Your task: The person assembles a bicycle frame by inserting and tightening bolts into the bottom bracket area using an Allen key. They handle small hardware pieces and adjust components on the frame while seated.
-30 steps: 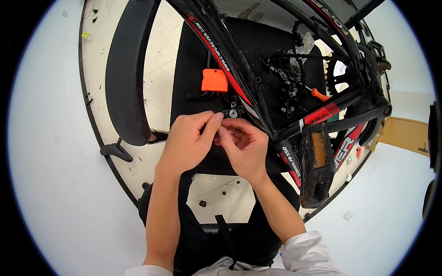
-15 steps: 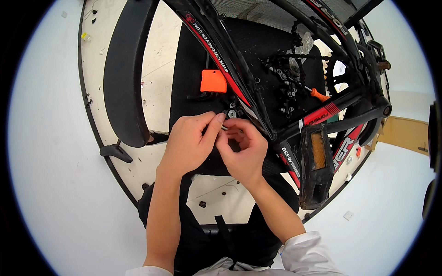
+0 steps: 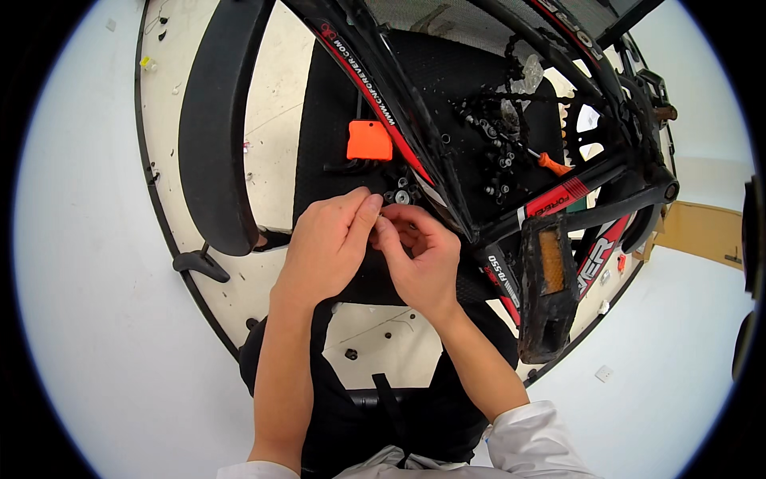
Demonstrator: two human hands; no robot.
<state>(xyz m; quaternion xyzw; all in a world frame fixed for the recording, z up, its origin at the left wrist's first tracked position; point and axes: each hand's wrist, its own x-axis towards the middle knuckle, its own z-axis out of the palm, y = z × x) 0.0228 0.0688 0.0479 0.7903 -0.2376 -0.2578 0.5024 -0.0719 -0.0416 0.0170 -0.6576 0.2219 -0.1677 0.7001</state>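
My left hand [image 3: 329,243] and my right hand [image 3: 423,255] meet in front of me, thumbs and fingertips pinched together. Whatever sits between the fingertips is too small and too covered to name. Just beyond them, small metal and black bicycle parts [image 3: 402,196] lie on the black chair seat [image 3: 327,160]. Farther off on that seat is an orange plastic piece [image 3: 369,140] with black hex keys. A black and red bicycle frame [image 3: 383,104] rests across the seat, slanting past my right hand.
A worn pedal [image 3: 546,295] with an amber reflector sticks out at the right. Several bolts and nuts [image 3: 503,160], an orange-handled screwdriver [image 3: 552,164] and a clear plastic bag [image 3: 523,84] lie behind the frame. A black armrest [image 3: 214,128] stands at the left.
Both hands have shifted slightly, the right fingertips drawing up and left under the left thumb. A sliver of metal seen between the fingers earlier is now covered.
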